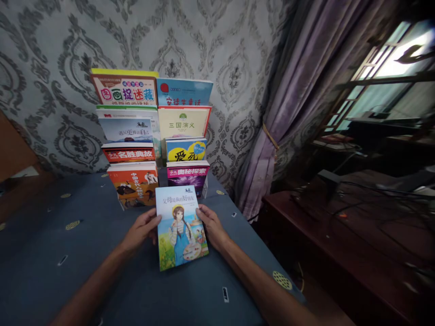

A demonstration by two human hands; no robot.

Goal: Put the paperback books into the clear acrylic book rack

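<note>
Between my two hands is a paperback book [181, 231], its cover showing a girl in a yellow hat and blue overalls. My left hand [144, 226] grips its left edge, thumb on the front cover. On the opposite edge, my right hand [210, 222] holds it the same way; the fingers behind the book are partly hidden. Just beyond it stand books in two stepped columns, with an orange book [134, 185] at the front left and a purple book [187, 179] at the front right. The held book's top overlaps the lower part of these front books.
A dark blue cloth [112, 290] with small printed patterns covers the table. Patterned wallpaper [234, 68] rises behind the books. To the right hang a tied purple curtain [268, 131] and a dark red desk [326, 235] with cables on it.
</note>
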